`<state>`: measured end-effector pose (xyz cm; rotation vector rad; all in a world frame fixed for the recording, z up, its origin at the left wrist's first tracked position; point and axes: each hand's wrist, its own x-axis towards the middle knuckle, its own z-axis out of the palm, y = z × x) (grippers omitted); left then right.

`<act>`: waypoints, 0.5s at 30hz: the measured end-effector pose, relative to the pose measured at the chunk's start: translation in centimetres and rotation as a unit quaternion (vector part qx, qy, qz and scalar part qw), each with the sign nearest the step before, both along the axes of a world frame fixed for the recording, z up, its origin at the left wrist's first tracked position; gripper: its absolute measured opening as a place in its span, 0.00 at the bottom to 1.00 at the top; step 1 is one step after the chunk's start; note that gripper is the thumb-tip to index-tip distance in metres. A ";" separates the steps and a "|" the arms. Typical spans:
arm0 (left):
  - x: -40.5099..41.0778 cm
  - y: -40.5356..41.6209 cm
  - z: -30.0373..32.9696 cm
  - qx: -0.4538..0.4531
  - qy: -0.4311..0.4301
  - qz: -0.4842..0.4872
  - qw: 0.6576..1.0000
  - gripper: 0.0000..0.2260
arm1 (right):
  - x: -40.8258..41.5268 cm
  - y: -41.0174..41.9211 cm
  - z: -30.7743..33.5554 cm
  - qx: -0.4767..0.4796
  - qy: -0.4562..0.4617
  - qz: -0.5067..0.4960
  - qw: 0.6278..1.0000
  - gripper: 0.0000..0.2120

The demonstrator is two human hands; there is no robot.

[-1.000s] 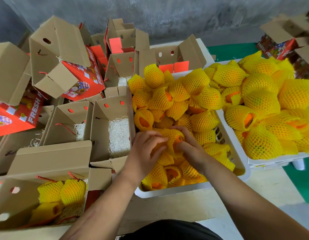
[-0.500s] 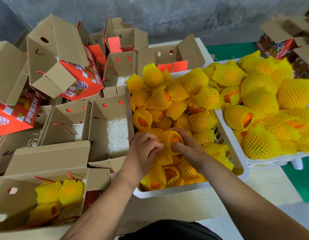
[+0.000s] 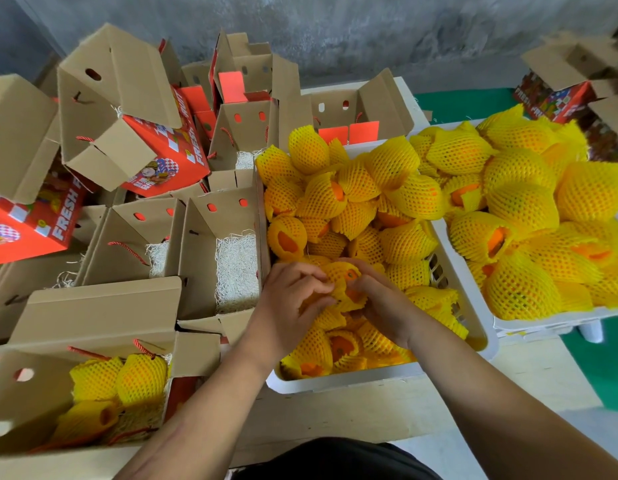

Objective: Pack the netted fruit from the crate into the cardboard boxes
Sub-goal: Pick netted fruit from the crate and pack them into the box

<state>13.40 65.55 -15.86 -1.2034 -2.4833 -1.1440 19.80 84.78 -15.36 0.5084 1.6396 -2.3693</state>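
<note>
Both hands meet over the near crate [image 3: 338, 382], and between them sits one netted fruit [image 3: 342, 275], lifted just clear of the pile. The left hand [image 3: 290, 306] has its fingers [image 3: 312, 277] curled in tight against the fruit's left side, thumb tucked below, pinching at the yellow foam net. The right hand [image 3: 383, 306] comes in from the other side, its fingers [image 3: 364, 284] bent round the net's lower edge, gripping it; a patch of orange skin shows at the top of the net where the mesh gapes. So neither hand is slack: both are clenched on that same fruit.

Around that fruit, the near crate is white plastic and heaped with more netted fruit [image 3: 356, 199], higher at its far end than at the end nearest the person. To the right of the near crate, touching or nearly so, stands a second white crate [image 3: 543, 323], piled fuller still with yellow nets.

To the left of the near crate, hard against its wall, an open cardboard box [image 3: 203, 258] holds a bed of pale shredded paper [image 3: 236, 271] and no fruit. Nearer the person and further left, another open box [image 3: 92, 306] already has several netted fruit [image 3: 120, 379] inside. Beyond these, well left of the near crate, lie tumbled red printed boxes [image 3: 162, 150] with flaps up. Everything rests on a pale wooden bench [image 3: 335, 410].
</note>
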 end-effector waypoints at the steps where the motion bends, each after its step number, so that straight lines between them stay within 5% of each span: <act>1: 0.1 0.0 0.0 0.004 0.003 -0.002 1.000 0.09 | 0.0 -0.1 0.0 0.006 0.001 -0.005 1.000 0.20; 9: 1.2 0.0 0.8 0.037 0.005 -0.033 0.999 0.10 | 0.4 -0.8 -0.1 0.170 0.028 -0.002 0.985 0.15; 12: 1.1 0.0 1.3 0.026 -0.049 -0.054 0.997 0.10 | 0.4 -1.1 0.5 0.161 0.026 -0.004 0.987 0.14; 15: 1.2 -0.2 2.5 -0.003 -0.169 -0.072 0.983 0.27 | 0.3 -1.4 2.1 0.128 0.022 -0.011 0.991 0.18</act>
